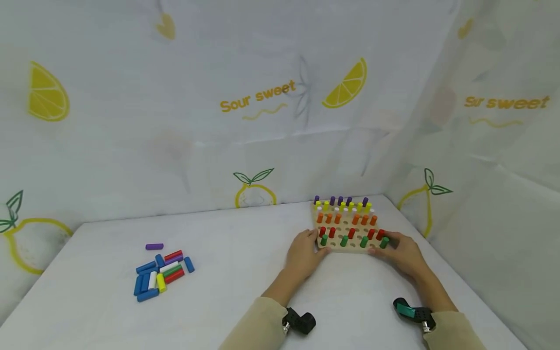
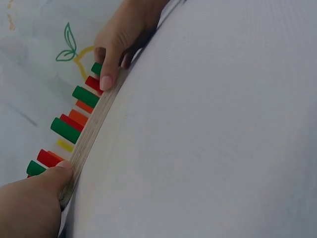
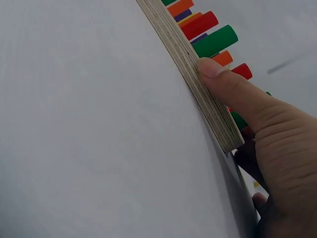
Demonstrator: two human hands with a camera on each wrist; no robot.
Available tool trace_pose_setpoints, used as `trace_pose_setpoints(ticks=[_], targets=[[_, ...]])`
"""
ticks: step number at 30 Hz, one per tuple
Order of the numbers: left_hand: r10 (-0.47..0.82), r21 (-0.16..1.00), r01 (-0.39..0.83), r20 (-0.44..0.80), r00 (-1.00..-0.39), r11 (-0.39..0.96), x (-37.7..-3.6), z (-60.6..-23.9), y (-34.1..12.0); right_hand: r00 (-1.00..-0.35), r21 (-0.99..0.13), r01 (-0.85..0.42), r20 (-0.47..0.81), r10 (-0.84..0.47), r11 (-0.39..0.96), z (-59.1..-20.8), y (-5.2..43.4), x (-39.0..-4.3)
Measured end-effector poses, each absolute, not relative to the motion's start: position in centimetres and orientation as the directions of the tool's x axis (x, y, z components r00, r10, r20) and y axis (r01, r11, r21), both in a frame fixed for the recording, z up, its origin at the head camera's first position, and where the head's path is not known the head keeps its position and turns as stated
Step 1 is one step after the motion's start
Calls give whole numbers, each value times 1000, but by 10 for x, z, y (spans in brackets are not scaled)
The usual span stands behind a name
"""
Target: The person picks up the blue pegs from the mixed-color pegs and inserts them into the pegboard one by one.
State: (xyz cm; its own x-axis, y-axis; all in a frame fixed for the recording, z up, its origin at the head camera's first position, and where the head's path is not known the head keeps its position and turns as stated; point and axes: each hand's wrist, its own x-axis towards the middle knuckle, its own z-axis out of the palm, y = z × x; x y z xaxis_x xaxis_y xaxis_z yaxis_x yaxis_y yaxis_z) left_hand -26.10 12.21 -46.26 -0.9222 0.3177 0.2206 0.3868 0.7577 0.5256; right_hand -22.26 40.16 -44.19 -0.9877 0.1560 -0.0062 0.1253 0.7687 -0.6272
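A wooden pegboard lies at the far right of the table, with rows of purple, yellow, white, orange, red and green pegs standing in it. Some of its holes are bare. My left hand grips the near left corner, its thumb along the front edge. At the near right corner my right hand holds the board the same way. The right wrist view shows the right thumb pressed on the layered plywood edge, beside a green peg. Fingers behind the board are partly hidden.
On the left of the white table lies a loose pile of pegs, among them a blue peg, a yellow peg and a red peg. One purple peg lies apart behind them. A printed white curtain hangs behind and at the right.
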Motion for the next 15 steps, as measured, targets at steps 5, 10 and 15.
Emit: trace_pose_setpoints(ticks=[5,10,15], targets=[[312,546,372,204,-928,750,-260,-465,104,-991,-644,95,11,134,759,-448,385,-226],[306,546,361,192,-932,756,-259,-465,84,-994,-665,71,16,108,744,-450,367,-229],[283,595,329,173,-943,733,-259,-463,65,-996,-632,23,55,75,774,-446,349,-236]])
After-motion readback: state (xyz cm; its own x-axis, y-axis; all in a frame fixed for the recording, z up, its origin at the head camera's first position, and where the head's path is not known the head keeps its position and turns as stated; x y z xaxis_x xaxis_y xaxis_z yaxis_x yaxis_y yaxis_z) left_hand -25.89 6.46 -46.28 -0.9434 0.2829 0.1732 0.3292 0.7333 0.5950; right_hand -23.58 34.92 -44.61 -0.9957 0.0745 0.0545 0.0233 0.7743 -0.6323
